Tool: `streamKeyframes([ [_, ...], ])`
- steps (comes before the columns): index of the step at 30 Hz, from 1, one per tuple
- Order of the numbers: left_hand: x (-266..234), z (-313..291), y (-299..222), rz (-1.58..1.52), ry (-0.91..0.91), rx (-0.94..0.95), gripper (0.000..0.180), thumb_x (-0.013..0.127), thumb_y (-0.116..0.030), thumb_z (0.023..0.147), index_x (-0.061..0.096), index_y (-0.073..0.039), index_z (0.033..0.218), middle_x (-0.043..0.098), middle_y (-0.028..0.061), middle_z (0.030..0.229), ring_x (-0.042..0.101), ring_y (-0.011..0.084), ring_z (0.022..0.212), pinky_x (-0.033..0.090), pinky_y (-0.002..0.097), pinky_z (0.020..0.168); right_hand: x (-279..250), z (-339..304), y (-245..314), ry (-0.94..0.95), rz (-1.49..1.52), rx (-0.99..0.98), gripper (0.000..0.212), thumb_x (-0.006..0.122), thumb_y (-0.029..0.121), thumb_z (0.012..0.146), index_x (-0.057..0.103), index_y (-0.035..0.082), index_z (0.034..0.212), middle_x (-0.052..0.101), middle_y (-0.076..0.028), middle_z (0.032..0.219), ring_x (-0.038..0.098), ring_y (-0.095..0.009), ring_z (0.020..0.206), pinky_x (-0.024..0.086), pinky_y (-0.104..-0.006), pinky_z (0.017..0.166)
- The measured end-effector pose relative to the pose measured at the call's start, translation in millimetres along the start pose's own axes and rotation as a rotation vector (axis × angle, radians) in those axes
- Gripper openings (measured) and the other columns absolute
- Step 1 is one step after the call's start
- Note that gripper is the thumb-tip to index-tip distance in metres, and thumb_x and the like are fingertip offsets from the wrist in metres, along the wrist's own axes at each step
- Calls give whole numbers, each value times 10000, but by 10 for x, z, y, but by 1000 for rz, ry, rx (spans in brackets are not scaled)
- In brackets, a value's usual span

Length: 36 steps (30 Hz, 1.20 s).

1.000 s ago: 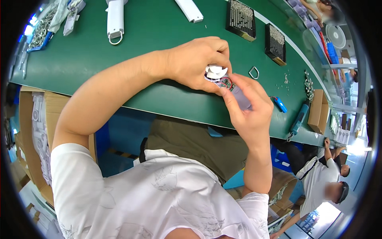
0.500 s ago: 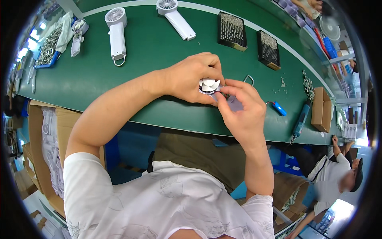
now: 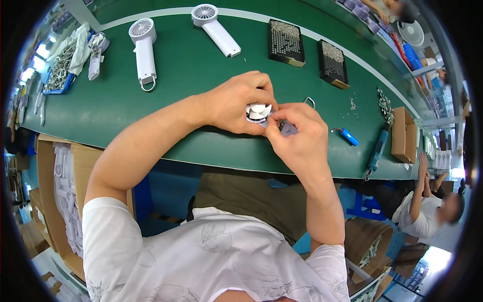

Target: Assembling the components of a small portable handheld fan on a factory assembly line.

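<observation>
- half-built fan point(image 3: 258, 111) with white blades, pretty much mid-frame, in both hands over the worktop point(image 3: 211, 146)
- left hand point(image 3: 241, 103) reaches in from the left, elbow out wide, fingers curled and clamped round the fan's head
- right hand point(image 3: 301, 130) comes up from lower right, thumb and forefinger pinching it beside the blades
- blue battery point(image 3: 348, 137) lies right of centre

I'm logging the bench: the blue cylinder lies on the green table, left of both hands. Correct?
Wrong side: the head view shows the blue cylinder to the right of the left hand and the right hand. It does lie on the green table.
</observation>
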State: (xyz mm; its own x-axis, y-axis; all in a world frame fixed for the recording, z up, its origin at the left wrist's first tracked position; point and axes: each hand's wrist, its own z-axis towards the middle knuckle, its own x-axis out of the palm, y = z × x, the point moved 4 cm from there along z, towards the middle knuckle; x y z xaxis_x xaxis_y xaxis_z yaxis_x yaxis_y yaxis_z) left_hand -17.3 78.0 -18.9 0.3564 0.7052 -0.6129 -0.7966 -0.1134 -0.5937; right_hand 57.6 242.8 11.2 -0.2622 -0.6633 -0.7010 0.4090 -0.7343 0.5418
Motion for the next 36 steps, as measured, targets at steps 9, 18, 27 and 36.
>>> streamKeyframes([
  [9, -19, -23, 1, -12, 25, -18, 392, 915, -176, 696, 773, -74, 1047, 646, 90, 1030, 616, 288, 978, 521, 399, 814, -49, -78, 54, -35, 58, -33, 156, 852, 102, 800, 824, 61, 948, 730, -110, 1013, 710, -297, 921, 585, -399, 776],
  [18, -25, 0, -18, -33, 37, -31, 449, 964, -277, 699, 780, -77, 1056, 638, 76, 1022, 614, 284, 967, 528, 396, 811, -202, -120, -5, 7, 150, -112, 404, 857, 67, 809, 766, 21, 1200, 742, -152, 1100, 731, -298, 962, 593, -383, 828],
  [27, -68, 24, -49, -55, 83, -49, 450, 970, -262, 698, 780, -78, 1063, 636, 69, 1032, 606, 274, 982, 527, 393, 816, -313, -340, -70, 109, 19, -136, 528, 893, 130, 781, 714, -48, 1244, 703, -171, 1137, 687, -354, 990, 571, -441, 848],
  [36, -92, 27, -42, -66, 115, -39, 458, 976, -231, 707, 778, -68, 1087, 635, 72, 1055, 608, 252, 987, 520, 372, 803, -193, -291, -54, 114, 17, -98, 491, 885, 153, 806, 725, -55, 1221, 695, -160, 1023, 685, -328, 935, 566, -425, 792],
])
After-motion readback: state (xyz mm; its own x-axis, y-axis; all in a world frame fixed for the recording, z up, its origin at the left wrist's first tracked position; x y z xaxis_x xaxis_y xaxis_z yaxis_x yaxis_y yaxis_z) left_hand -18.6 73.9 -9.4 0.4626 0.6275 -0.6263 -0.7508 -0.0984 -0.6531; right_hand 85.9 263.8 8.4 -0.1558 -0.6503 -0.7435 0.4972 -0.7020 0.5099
